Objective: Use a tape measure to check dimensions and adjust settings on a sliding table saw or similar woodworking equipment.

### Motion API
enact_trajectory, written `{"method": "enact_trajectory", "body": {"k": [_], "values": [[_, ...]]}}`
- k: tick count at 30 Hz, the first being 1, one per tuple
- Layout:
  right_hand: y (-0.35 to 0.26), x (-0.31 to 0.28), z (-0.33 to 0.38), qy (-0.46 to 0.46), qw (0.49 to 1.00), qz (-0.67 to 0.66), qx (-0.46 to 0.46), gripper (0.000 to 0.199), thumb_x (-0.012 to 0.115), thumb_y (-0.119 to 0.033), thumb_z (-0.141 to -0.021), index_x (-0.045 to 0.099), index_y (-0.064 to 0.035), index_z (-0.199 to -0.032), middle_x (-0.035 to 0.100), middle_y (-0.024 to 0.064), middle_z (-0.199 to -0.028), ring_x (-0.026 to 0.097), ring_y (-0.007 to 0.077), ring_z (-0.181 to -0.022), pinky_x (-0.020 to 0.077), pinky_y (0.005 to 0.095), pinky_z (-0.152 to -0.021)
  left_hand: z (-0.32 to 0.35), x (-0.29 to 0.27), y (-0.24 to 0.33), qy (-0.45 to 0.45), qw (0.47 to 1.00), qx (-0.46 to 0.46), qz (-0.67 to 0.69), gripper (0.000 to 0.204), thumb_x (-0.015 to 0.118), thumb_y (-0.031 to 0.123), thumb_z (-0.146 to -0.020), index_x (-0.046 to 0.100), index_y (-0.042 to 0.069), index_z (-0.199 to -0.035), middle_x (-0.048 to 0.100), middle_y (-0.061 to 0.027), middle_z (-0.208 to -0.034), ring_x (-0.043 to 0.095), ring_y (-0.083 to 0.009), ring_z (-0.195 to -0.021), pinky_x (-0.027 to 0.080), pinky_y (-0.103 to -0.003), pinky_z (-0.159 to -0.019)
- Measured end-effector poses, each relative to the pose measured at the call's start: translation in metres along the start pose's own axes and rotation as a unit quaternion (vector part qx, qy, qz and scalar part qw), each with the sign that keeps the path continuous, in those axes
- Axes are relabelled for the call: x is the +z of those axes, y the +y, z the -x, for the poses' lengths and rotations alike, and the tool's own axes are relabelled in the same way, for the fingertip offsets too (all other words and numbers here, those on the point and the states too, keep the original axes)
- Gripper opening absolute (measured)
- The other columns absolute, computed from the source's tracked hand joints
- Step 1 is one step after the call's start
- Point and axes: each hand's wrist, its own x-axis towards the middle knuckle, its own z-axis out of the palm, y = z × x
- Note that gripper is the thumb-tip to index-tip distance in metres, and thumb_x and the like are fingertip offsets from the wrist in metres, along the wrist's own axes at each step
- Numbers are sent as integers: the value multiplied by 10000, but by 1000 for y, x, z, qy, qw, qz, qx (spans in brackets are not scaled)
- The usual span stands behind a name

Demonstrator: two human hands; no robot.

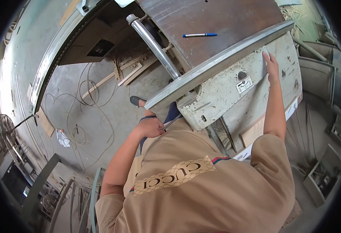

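Observation:
Low beside my waist, my left hand point(151, 127) is closed, its fingers curled in. A thin grey strip point(173, 122) shows at its fingertips, but I cannot make out what it is. My right hand point(270, 66) is stretched out against the chipped, pale-painted side panel point(225, 97) of a machine, fingers extended and holding nothing. Just past its fingertips runs the metal rail point(225, 60) along the edge of the brown machine table point(217, 21). A blue and white pen point(200, 35) lies on that table.
A shiny metal roller bar point(155, 48) stands left of the table, near a curved metal rim point(55, 46). Wood strips point(135, 70) and looped cable point(88, 91) lie on the floor. A standing fan point(5, 126) is far left; metal frames point(77, 202) stand lower left.

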Motion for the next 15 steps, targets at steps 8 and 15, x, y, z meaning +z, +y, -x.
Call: {"method": "enact_trajectory", "body": {"k": [8,15], "values": [[-12,-5,2,15,1000,-18,5,839,813,-473,-876,530,36,-1480,578,187,-1462,526,261,-1350,372,349,-1133,-7,7,-9,35,999,4,3,261,674,304,-879,740,56,-836,706,-204,-840,684,-399,-837,531,-499,-726],[-16,-7,5,36,999,2,-9,808,809,-461,-884,545,25,-1473,601,171,-1426,556,243,-1291,401,335,-1089,-18,5,-15,30,999,0,12,210,652,238,-849,712,39,-820,669,-214,-896,660,-398,-922,518,-498,-765]]}}
